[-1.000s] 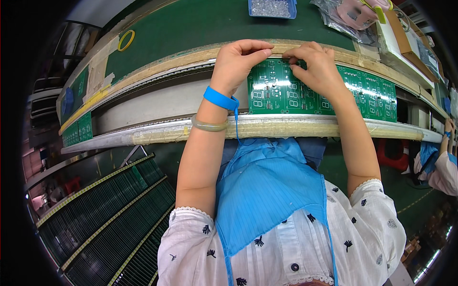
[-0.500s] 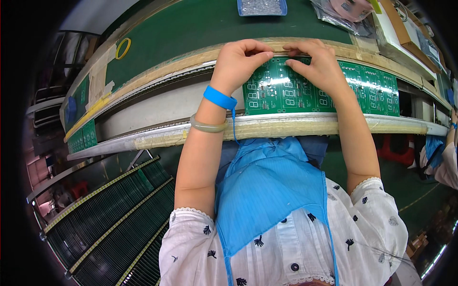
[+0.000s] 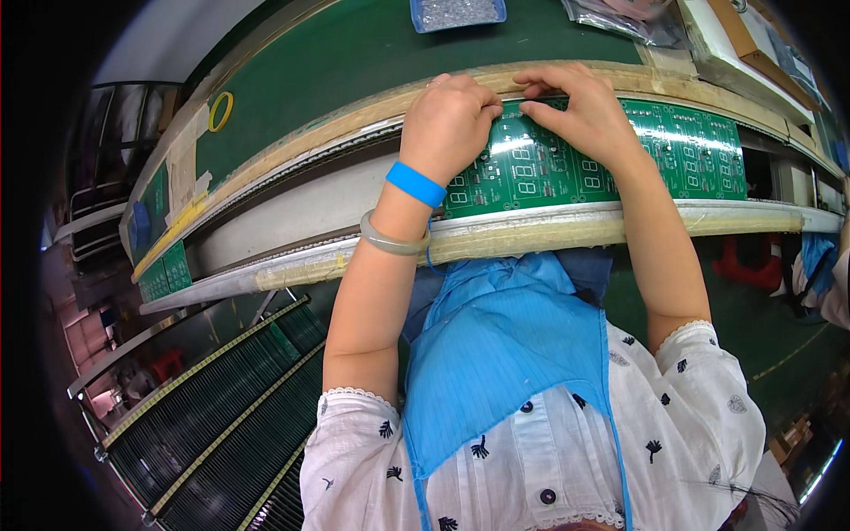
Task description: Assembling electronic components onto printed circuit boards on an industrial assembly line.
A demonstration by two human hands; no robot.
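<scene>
A row of green circuit boards [image 3: 524,188] with white digit displays lies between the two rails in front of me. Over its left end, my left hand [image 3: 448,124] is closed in a pinch at the far edge; what its fingertips hold, if anything, is hidden. It wears a blue wrist strap [image 3: 416,184] and a pale bangle [image 3: 392,235]. Hovering over the boards to the right, my right hand [image 3: 584,117] has its thumb apart from its curved fingers, and nothing shows between them. Part of the boards is covered by my right hand and forearm.
The near rail [image 3: 531,224] is wrapped in tape. Beyond the far rail, a blue tray [image 3: 459,16] of small clear parts and a yellow tape ring [image 3: 220,112] rest on a green bench. Smaller green boards [image 3: 166,273] sit far left; a slotted rack [image 3: 221,407] stands below.
My left hand has rolled over, its back now facing up and its fingers curled in more tightly. My right hand stays almost in place. The whole view has shifted slightly.
</scene>
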